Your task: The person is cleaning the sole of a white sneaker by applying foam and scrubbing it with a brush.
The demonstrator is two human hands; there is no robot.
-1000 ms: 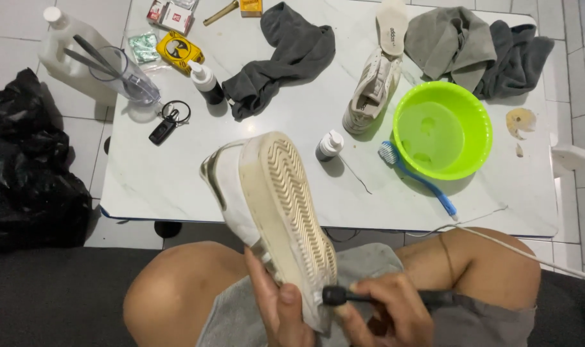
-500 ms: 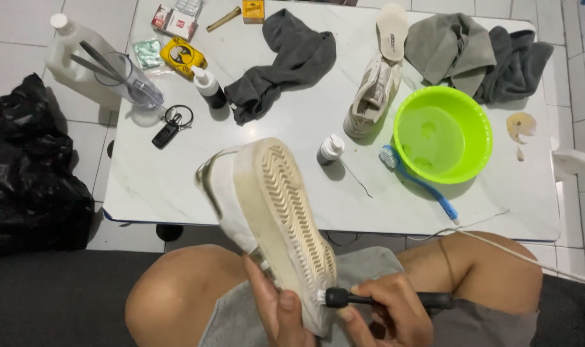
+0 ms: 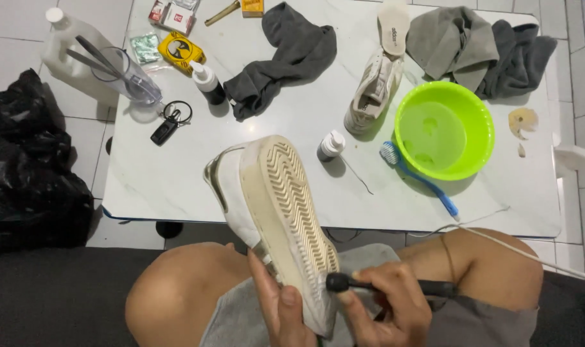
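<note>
Moved: sneaker (image 3: 273,212) barely shifted, sole up.
Hands: left hand (image 3: 281,307) clasps heel; right hand (image 3: 385,307) pinches black tool (image 3: 344,283).
Handling: light, stiff-soled; hold by heel.

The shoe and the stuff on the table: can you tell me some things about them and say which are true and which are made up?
1. The left hand holds the white shoe with its sole turned up. True.
2. The right hand holds a blue toothbrush. False: it holds a black tool against the sole; the blue toothbrush lies on the table.
3. The green bowl is on the floor. False: it stands on the table, beside the toothbrush.
4. A second shoe lies on the table. True.
5. A black bag sits left of the table. True.
</note>
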